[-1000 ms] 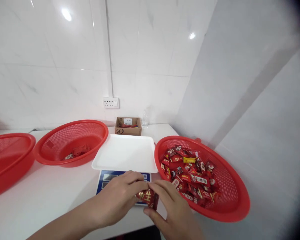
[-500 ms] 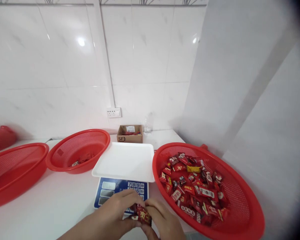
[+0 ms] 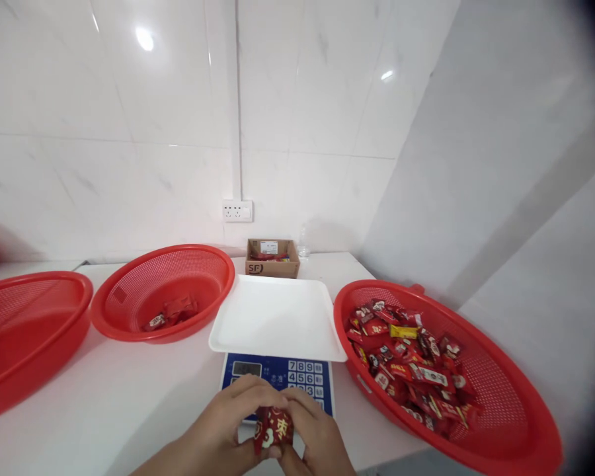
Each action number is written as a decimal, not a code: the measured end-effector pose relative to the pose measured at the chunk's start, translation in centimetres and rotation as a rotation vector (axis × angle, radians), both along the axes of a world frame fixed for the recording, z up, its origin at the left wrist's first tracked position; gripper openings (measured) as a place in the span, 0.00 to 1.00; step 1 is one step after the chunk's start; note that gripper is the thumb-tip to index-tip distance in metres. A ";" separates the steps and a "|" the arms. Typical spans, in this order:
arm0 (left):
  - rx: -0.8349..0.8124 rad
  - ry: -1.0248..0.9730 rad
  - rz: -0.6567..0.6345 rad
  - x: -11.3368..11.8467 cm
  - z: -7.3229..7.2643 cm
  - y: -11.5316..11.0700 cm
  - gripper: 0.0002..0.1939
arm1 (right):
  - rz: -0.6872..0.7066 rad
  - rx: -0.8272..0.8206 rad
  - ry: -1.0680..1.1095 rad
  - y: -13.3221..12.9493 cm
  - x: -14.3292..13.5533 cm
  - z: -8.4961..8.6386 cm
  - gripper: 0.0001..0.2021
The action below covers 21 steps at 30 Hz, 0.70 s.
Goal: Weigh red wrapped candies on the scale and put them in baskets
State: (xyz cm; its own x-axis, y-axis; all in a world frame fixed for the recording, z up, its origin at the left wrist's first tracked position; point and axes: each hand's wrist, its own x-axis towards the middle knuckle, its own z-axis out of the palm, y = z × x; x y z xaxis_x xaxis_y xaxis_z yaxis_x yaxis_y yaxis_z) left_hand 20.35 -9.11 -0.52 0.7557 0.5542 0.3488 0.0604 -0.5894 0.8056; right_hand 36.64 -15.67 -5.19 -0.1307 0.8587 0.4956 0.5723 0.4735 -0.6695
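Between my two hands, low in the head view, is a dark red wrapped candy packet point(image 3: 276, 428) with gold characters on it. My left hand point(image 3: 228, 420) pinches it from the left side, and my right hand point(image 3: 315, 433) grips its right side. Just beyond my hands is a weighing scale with a blue keypad panel point(image 3: 277, 377), partly covered by my fingers. Its white tray point(image 3: 277, 317) has nothing on it. To the right stands a red plastic basket point(image 3: 510, 390) holding many packets point(image 3: 411, 357) in red, brown and yellow wrappers.
Left of the scale, a red basket point(image 3: 123, 284) holds several red packets point(image 3: 173, 311). Another red basket point(image 3: 30, 344) stands at the far left. Behind the tray are a small cardboard box point(image 3: 272, 264) and a clear bottle point(image 3: 303, 244). A wall point(image 3: 476, 198) rises at the right.
The view has tilted down and turned slightly left, so the baskets and scale sit further right in it. Both hands still hold the candy packet, which has turned a little.
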 end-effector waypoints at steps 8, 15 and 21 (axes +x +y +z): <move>-0.118 -0.085 0.169 -3.8 -2.6 2.0 0.13 | 0.052 -0.134 0.042 3.0 -3.5 0.3 0.16; -0.460 -0.123 0.180 -2.2 -3.5 2.8 0.26 | 0.110 -0.091 0.029 3.8 -1.9 -0.3 0.13; -0.686 -0.109 0.029 -0.6 -1.9 4.0 0.20 | 0.021 -0.040 0.139 3.4 -0.4 -1.2 0.25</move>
State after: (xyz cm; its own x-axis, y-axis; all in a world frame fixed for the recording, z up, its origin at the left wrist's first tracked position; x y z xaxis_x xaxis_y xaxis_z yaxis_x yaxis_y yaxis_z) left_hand 19.70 -5.07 -2.40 0.7181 0.6958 -0.0142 -0.0342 0.0556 0.9979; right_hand 36.24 -12.22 -6.35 -0.0814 0.8759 0.4755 0.4631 0.4557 -0.7602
